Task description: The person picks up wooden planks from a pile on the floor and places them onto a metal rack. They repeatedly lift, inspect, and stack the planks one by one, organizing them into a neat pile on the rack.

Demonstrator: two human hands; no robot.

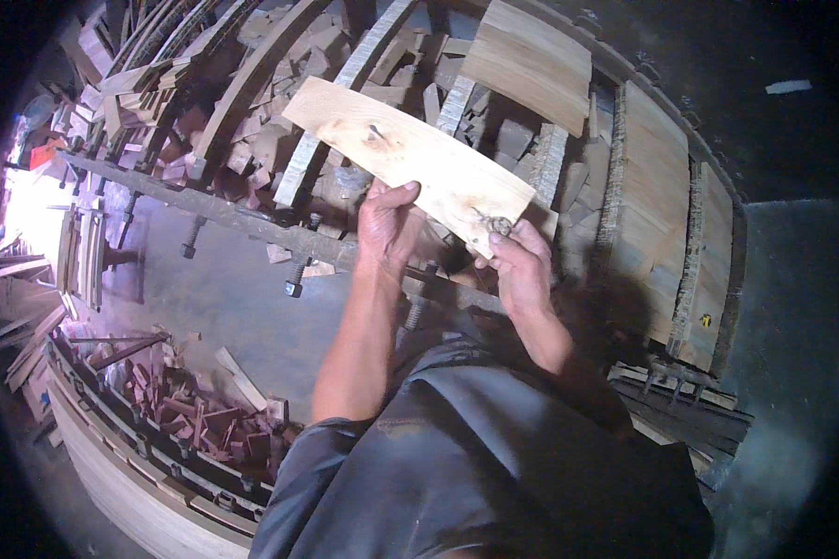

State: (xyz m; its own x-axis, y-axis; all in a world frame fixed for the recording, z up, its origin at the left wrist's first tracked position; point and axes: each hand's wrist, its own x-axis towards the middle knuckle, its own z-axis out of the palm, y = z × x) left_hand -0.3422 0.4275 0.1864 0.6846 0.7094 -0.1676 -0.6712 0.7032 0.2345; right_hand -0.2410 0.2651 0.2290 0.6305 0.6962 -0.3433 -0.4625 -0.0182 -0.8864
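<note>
A pale wooden board (415,154) with dark knots is held up in front of me, slanting down to the right above a clamp rack. My left hand (390,219) grips its lower edge near the middle, thumb on the face. At the board's right end, beside a large knot, my right hand (522,265) is closed on the corner with the thumb on top. The fingers behind the board are hidden.
Beneath the board runs a metal rack with long bars (298,172) and screw bolts (296,278). Wood offcuts (261,140) lie heaped between the bars. Wider panels (657,205) rest on the right. Another scrap pile (205,415) and a curved stack of boards (130,475) are at lower left.
</note>
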